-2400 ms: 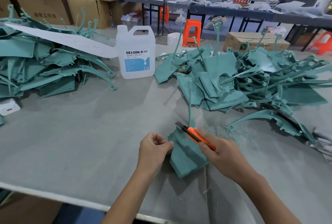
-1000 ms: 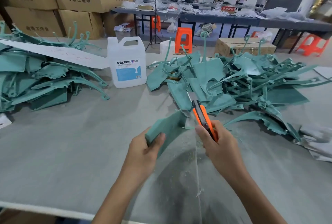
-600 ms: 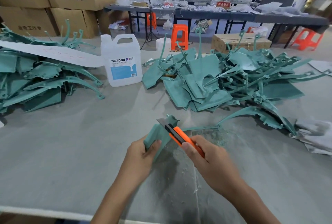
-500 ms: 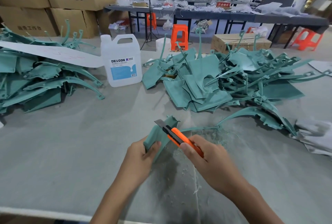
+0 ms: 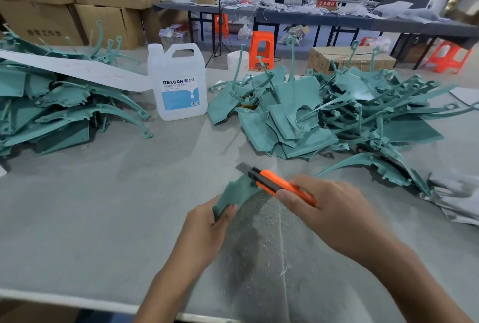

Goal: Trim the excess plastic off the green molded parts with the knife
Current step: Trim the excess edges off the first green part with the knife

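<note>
Left hand (image 5: 204, 229) pinched the part (image 5: 237, 192) by its lower corner, raised well in front of the jug (image 5: 178, 81). Right hand (image 5: 334, 214) gripped the knife (image 5: 274, 184), blade at the part's top edge. Looked thin, light, springy; better held nearer the cut to stop flex.
</note>
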